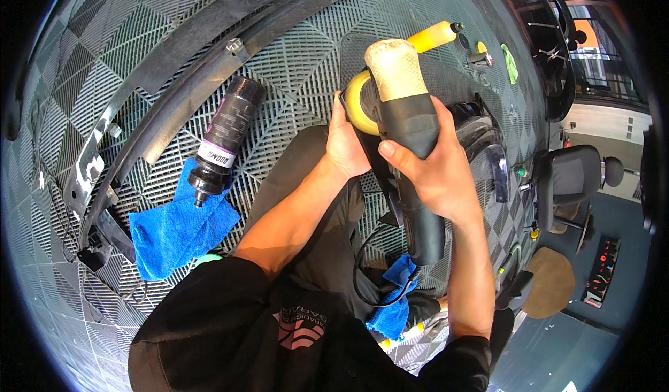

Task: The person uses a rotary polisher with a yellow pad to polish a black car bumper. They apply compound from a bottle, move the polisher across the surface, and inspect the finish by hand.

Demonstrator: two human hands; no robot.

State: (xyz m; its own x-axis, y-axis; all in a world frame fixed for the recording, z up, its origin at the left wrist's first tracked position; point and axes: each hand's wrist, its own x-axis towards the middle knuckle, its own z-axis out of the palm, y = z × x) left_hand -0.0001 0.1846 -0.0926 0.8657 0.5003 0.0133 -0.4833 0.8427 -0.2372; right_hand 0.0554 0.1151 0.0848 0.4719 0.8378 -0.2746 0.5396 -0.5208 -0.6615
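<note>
My right hand [442, 172] is wrapped round the black body of a corded polisher [410, 124], thumb across its top. A worn cream cover sits on the polisher's head, and a round yellow foam pad [360, 103] shows at its left, close against a dark car trim piece [352, 52]. My left hand [347, 144] holds the near left edge of that dark piece, beside the pad. Its thumb points up along the edge; the other fingers are hidden behind. The power cord [357, 270] loops down from the polisher's rear end over my lap.
Left on the tiled floor lie a black bottle [233, 117], a blue cloth [178, 228] and long curved dark trim strips [174, 64]. A yellow bottle [433, 36] and a green cloth [510, 64] lie beyond. Another blue cloth [394, 312] is near my leg. A black chair [573, 174] stands right.
</note>
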